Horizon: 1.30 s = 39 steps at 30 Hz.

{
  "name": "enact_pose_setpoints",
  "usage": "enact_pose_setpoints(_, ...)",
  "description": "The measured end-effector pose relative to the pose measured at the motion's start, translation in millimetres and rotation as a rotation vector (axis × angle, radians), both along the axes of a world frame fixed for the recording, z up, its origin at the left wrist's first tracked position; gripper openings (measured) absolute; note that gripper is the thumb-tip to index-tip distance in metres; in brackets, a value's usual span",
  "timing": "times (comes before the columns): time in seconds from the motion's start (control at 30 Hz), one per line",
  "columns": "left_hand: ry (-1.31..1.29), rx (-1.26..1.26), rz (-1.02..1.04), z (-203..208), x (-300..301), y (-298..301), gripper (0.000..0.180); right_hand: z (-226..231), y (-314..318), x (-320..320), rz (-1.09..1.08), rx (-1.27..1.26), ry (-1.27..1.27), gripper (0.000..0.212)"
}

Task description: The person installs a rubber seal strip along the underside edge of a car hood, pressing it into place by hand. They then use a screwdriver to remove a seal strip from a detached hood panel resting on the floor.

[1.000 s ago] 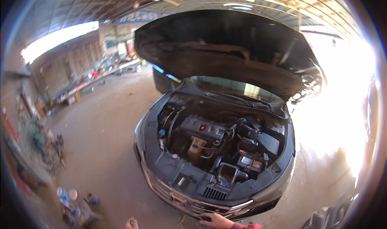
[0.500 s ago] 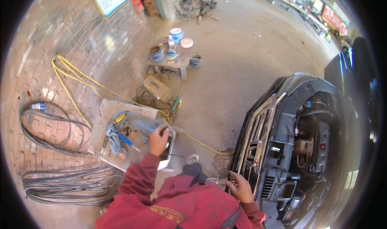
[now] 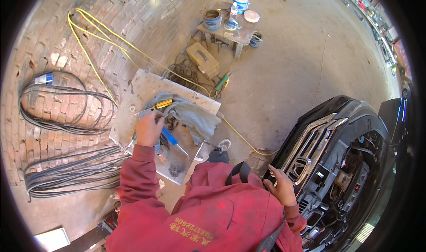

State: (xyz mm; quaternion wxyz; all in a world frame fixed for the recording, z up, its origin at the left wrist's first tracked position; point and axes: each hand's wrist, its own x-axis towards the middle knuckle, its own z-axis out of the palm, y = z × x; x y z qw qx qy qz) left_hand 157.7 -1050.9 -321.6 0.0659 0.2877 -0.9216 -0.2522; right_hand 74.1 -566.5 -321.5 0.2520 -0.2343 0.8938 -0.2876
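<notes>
Head view: left hand at the table tools, right hand beside the car

Left hand (image 3: 150,128) is over the table (image 3: 143,84), palm down, fingers bent, close to the shaft of a yellow-handled screwdriver (image 3: 163,104). Whether the fingers pinch anything cannot be told. A blue-handled screwdriver (image 3: 169,136) lies just beside the hand, its shaft pointing away from it over the table top. A grey-blue cloth (image 3: 195,116) lies crumpled on the same table, next to the yellow handle.

Right hand (image 3: 282,188) is spread, thumb apart from the fingers, with nothing seen in it. It is just beside the front of a dark car (image 3: 317,183) with its engine bay exposed; contact cannot be confirmed.

Surroundings: a bundle of black cable (image 3: 71,174) at left; a yellow case (image 3: 203,59) on the floor beyond the table.
</notes>
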Motion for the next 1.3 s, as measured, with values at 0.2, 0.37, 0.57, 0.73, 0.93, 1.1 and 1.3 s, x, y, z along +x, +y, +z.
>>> enact_pose_setpoints(0.2, -0.098, 0.155, -0.056, -18.7, 15.3, 1.3, 0.021, 9.5, -11.4, -8.6, 0.020, 0.061, 0.003, 0.058)
enact_pose_setpoints(0.37, -0.127, 0.017, -0.093, -24.1, 9.9, 10.0, 0.024, 9.8, -7.9, -1.0, 0.016, 0.093, -0.017, 0.058)
enact_pose_setpoints(0.57, -0.204, -0.108, -0.130, -20.2, 3.3, 17.5, 0.025, 3.3, 7.9, 21.9, -0.038, 0.112, -0.024, 0.055)
enact_pose_setpoints(0.73, -0.050, -0.066, -0.210, -29.1, -4.2, 32.9, 0.025, -2.7, 18.4, 41.7, -0.087, 0.094, -0.020, 0.055)
enact_pose_setpoints(0.93, -0.100, -0.130, -0.291, -45.9, -18.2, 38.7, 0.033, -10.6, 26.9, 63.6, -0.106, 0.071, 0.039, 0.056)
enact_pose_setpoints(1.1, -0.038, -0.072, -0.340, -49.4, -22.8, 27.8, 0.031, -10.5, 36.1, 91.5, -0.252, 0.079, 0.089, 0.051)
enact_pose_setpoints(1.3, -0.080, -0.047, -0.416, -70.5, -24.5, 7.3, 0.024, -22.5, 61.7, 121.1, -0.310, 0.101, 0.079, 0.053)
